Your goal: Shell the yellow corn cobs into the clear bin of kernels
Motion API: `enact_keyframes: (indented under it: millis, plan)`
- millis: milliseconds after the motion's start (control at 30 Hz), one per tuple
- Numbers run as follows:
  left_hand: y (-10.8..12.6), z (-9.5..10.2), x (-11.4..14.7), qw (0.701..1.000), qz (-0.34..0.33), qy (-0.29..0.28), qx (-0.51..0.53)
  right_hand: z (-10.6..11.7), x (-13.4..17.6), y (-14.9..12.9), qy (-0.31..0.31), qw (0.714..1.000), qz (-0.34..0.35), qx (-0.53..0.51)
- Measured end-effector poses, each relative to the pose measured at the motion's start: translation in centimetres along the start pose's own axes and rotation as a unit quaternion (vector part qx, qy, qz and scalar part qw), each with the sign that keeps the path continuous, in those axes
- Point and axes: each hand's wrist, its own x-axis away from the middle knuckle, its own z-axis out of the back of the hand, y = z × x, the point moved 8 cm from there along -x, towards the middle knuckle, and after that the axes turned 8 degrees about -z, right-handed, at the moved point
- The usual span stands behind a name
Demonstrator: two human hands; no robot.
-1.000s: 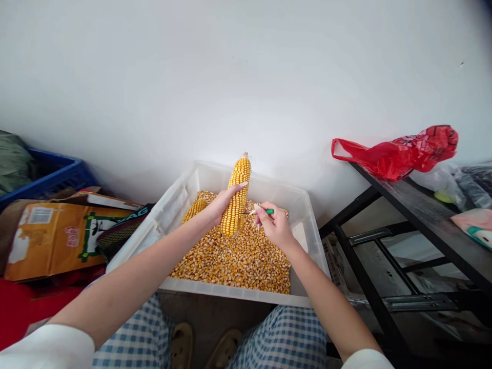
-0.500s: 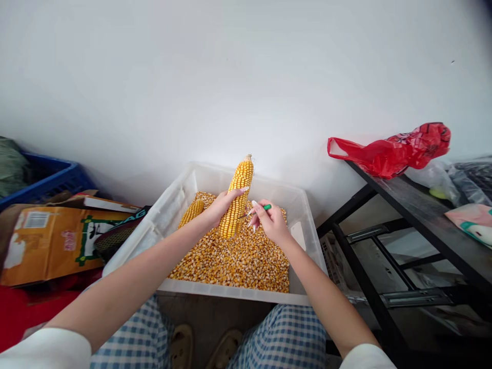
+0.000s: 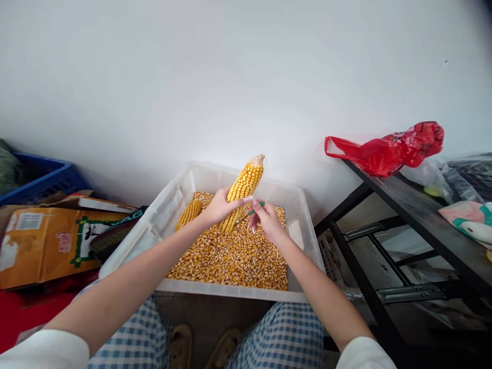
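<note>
My left hand [image 3: 223, 207] is wrapped round the middle of a yellow corn cob [image 3: 246, 180], which leans with its pale tip up and to the right. My right hand [image 3: 269, 221] pinches a thin screwdriver [image 3: 254, 208] with a green handle and a dark metal shaft. The shaft points down and left to the cob's lower right side. Below both hands, loose corn kernels [image 3: 238, 264] fill much of a translucent plastic bin [image 3: 303, 205]. A second corn cob [image 3: 189, 213] lies on the kernels at the left.
A white wall stands behind the bin. To the right is a black metal-framed table [image 3: 423, 205] bearing a red plastic bag [image 3: 388, 151]. An orange cardboard box [image 3: 54, 251] and a blue crate [image 3: 49, 177] are on the left.
The cob in my left hand has tilted further, its tip moving right. My right hand has come slightly closer to the left, and the screwdriver now slants more steeply along the cob.
</note>
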Motion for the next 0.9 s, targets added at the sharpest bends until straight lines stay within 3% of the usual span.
enact_keyframes:
  millis: [133, 267, 633, 900]
  plan:
    - [-1.7, 0.1, -0.1, 0.994, 0.058, 0.016, 0.090, -0.2, 0.1, -0.1, -0.007, 1.000, -0.004, 0.005]
    - [-2.8, -0.4, 0.0, 0.980, 0.101, -0.002, 0.172, 0.8, 0.3, -1.1, 0.036, 0.998, 0.039, -0.021]
    - [-4.2, -0.2, -0.2, 0.954, 0.155, 0.036, 0.254, 0.6, 1.9, -3.6, 0.063, 0.989, 0.129, 0.016]
    - [-4.8, 0.0, -0.3, 0.948, 0.160, 0.050, 0.271, -0.1, 2.6, -4.0, 0.058, 0.985, 0.143, 0.081]
